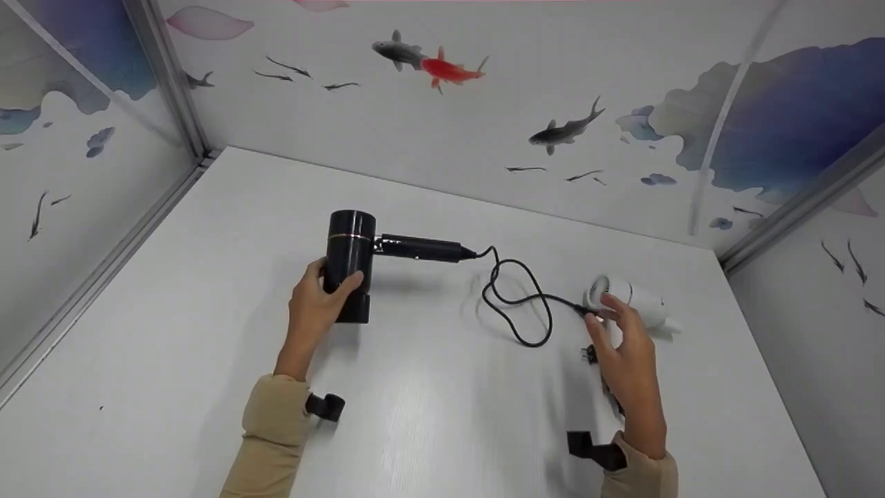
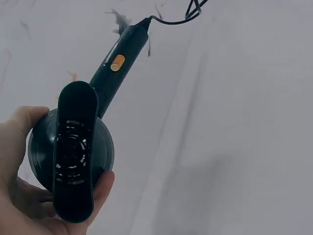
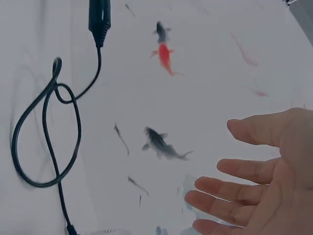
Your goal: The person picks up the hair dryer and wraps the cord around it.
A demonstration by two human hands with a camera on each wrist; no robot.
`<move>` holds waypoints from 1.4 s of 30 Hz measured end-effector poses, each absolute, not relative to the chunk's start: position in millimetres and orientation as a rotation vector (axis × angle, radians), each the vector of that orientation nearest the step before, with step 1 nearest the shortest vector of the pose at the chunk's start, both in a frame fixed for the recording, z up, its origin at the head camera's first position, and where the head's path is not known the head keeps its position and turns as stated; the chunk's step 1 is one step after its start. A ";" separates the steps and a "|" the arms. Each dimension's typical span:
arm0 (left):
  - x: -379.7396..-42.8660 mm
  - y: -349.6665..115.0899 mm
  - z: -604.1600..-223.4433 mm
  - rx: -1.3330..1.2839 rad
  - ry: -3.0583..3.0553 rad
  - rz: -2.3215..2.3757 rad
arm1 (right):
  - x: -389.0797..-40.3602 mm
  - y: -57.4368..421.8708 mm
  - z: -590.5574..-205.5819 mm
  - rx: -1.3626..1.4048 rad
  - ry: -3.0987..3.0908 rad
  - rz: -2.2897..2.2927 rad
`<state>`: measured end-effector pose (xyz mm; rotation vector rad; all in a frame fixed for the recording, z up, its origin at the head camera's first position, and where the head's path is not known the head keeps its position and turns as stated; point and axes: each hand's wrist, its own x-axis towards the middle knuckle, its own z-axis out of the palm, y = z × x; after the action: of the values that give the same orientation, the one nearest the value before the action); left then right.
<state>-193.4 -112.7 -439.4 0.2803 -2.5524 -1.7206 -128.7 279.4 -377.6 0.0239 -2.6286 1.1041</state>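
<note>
On the white worktop point(image 1: 429, 415), the left hand point(image 1: 314, 304) is gripping the black hair dryer point(image 1: 349, 263) round its barrel, fingers curled tight, probably to keep it steady. Its cord point(image 1: 518, 304) is looping toward the right hand point(image 1: 626, 353), which is hovering spread open, holding nothing, beside a white hair dryer point(image 1: 632, 297).

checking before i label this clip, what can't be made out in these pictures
- Head view: the right hand covers part of the white hair dryer; contact cannot be told.
- Head view: the plug is too small to read.
- Left wrist view: the black hair dryer faces nozzle-on, its barrel hidden; the left hand is cut by the edge.
- Right wrist view: the cord runs off the bottom edge, and the white dryer is barely in frame.
</note>
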 end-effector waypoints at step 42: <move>-157.4 -87.4 -383.4 -0.168 -2.569 -2.087 | -162.2 207.0 -388.8 0.435 -2.156 1.540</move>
<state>-157.4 -87.4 -383.4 -0.1681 -2.5694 -2.0871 -162.2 207.0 -388.8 0.4347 -2.1562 1.5403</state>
